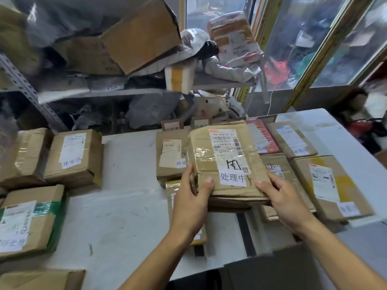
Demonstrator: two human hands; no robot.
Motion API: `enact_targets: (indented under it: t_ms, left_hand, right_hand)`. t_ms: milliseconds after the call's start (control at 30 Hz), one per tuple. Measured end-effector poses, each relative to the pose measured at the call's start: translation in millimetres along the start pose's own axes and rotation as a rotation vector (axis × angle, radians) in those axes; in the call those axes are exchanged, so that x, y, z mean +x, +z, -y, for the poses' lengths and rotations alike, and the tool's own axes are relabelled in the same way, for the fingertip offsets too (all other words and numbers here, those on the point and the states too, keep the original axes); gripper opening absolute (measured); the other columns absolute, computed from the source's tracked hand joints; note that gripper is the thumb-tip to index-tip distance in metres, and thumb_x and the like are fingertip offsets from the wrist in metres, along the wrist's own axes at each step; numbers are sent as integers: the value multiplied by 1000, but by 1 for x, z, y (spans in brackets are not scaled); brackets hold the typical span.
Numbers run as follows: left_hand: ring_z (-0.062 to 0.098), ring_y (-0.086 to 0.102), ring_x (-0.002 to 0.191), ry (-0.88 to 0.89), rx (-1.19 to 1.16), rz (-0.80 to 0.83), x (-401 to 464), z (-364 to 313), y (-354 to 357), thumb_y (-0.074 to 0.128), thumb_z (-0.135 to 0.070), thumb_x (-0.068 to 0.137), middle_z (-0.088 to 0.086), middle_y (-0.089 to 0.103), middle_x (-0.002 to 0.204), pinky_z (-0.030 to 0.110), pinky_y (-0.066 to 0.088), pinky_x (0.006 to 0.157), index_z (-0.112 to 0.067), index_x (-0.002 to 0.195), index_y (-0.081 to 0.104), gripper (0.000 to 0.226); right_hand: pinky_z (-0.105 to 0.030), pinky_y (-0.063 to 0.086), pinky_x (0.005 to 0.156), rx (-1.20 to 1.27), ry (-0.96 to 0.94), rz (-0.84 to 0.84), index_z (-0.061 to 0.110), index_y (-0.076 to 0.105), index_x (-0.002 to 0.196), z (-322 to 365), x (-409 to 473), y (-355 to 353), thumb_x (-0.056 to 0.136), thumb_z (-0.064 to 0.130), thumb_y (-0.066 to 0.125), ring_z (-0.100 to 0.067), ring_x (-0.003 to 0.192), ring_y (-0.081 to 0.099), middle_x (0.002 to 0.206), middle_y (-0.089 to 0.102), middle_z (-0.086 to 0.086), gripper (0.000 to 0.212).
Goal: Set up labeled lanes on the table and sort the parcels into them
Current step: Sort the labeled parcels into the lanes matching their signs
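Both hands gripped one flat cardboard parcel (pixel 226 162) just above the white surface (pixel 129 185), near the centre of the view. The left hand (pixel 191 197) clasped its near-left corner, thumb on top and fingers curled round the edge. The right hand (pixel 284 197) held the near-right edge, thumb lying on the top face. The parcel carried a printed shipping label (pixel 226 143) toward twelve o'clock and a white handwritten slip (pixel 232 177) toward six o'clock, between the two thumbs.

Beneath and around it lay other parcels. At nine o'clock from the held one sat a brown box (pixel 170 158) with a small handwritten tag. At three o'clock were a large box with yellow tape (pixel 330 185) and, farther back at one o'clock, a red-topped packet (pixel 263 137) and another brown box (pixel 291 139). Far over at nine o'clock stood a tagged carton (pixel 73 158), and at eight o'clock a carton with green tape (pixel 31 220). Two small cardboard signs (pixel 172 124) stood at twelve o'clock, along the back edge. Behind them a metal shelf (pixel 125 92) held piled boxes and grey bags.
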State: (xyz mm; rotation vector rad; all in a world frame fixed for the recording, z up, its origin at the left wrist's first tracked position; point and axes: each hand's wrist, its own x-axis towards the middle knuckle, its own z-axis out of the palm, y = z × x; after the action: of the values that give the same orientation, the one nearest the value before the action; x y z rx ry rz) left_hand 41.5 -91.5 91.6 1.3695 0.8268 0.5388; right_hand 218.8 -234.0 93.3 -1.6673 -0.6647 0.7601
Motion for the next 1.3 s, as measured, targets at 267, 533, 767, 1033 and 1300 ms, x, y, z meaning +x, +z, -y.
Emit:
enact_targets:
  t_ms: [267,533,767,1033,1300]
  left_hand:
    - [-19,53,111,-78,-21,-45,-29,31,50,62,-51,88,-47,58,112,4,46,84,-59,131,40,49]
    - [-23,50,108,-135,76,-115,-37,52,60,62,-42,93,-37,53,119,-3,42,73,-43,151,32,65]
    - [-32,42,109,-131,95,-105,-42,54,74,61,-49,92,-50,52,113,-6,38,77,-62,136,31,55]
    - [-29,38,116,-123,134,-122,-43,56,78,50,-77,72,-55,42,117,0,39,85,-85,118,23,53]
    - [-21,40,124,-87,135,-119,-47,60,84,51,-74,74,-47,43,128,13,39,103,-86,117,22,53]
  right_hand:
    - [-10,44,94,-89,31,46,30,65,124,-29,-20,-40,87,39,59,-1,119,60,122,69,17,38]
    - [-2,43,86,-122,101,75,41,58,122,-51,-32,-39,91,36,58,11,112,58,117,66,31,32]
    - [-17,43,99,-116,129,22,37,57,125,-62,-36,-46,99,21,56,7,115,58,120,66,26,30]
    - [-7,41,92,-130,116,21,37,55,124,-65,-38,-43,101,18,52,10,113,57,117,66,29,30]
    - [1,39,87,-115,110,15,37,57,122,-66,-39,-47,101,17,50,11,114,57,118,66,30,30]
